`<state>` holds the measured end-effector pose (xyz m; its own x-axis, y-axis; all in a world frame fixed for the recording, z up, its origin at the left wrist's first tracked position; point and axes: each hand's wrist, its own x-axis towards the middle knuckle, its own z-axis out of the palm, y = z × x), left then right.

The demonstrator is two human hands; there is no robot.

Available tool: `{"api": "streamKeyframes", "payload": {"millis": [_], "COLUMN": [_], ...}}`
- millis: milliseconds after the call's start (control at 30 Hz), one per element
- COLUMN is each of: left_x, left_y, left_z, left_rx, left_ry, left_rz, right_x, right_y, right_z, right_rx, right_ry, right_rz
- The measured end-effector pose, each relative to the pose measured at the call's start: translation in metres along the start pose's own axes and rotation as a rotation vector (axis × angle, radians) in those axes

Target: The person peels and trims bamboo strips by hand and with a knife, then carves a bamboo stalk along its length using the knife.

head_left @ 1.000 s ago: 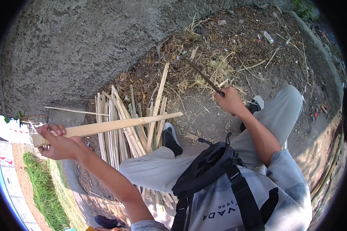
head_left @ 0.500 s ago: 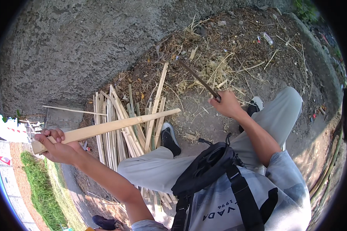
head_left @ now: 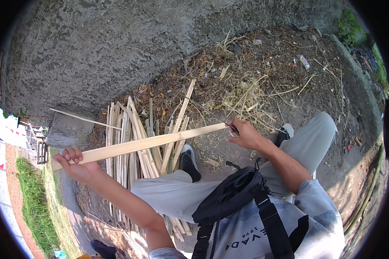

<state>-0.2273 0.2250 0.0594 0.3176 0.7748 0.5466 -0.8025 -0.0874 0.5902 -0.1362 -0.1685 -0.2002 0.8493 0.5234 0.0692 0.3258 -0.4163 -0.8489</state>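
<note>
A long pale bamboo slat (head_left: 151, 141) lies across my view, tapering toward its right end. My left hand (head_left: 78, 166) is closed around its wide end, the fingers wrapped over the edge. At the narrow tip is my right hand (head_left: 248, 134), closed on a dark-bladed knife (head_left: 232, 127); only a small dark part of it shows by the fingers, the rest being hidden or seen end-on. Whether the blade touches the tip I cannot tell. Below the slat, many split bamboo strips (head_left: 124, 142) lie in a loose pile beside my left leg.
A rough concrete wall (head_left: 90, 52) rises on the far side. Dry shavings (head_left: 246, 93) and litter cover the dirt ground. My black bag (head_left: 229, 194) hangs at my front. A dark shoe (head_left: 103, 249) shows at the lower left, bamboo poles (head_left: 367, 190) at the right.
My right hand has moved left and down, bringing the knife to the slat's narrow tip; its long blade no longer shows. My left hand and the slat have shifted slightly right.
</note>
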Motion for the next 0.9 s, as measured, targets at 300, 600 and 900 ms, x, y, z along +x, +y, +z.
{"api": "streamKeyframes", "payload": {"millis": [300, 600, 900], "left_x": [-0.025, -0.049, -0.070], "left_y": [-0.046, -0.099, -0.094], "left_z": [-0.041, -0.094, -0.091], "left_rx": [-0.174, 0.239, 0.296], "left_ry": [0.132, 0.146, 0.053], "left_rz": [-0.168, -0.591, -0.676], "right_x": [0.012, 0.035, -0.004], "right_y": [0.025, 0.018, 0.013], "right_z": [0.012, -0.034, -0.188], "right_rx": [-0.057, -0.177, -0.421], "right_ry": [0.145, 0.441, 1.028], "right_rz": [-0.161, 0.112, 0.084]}}
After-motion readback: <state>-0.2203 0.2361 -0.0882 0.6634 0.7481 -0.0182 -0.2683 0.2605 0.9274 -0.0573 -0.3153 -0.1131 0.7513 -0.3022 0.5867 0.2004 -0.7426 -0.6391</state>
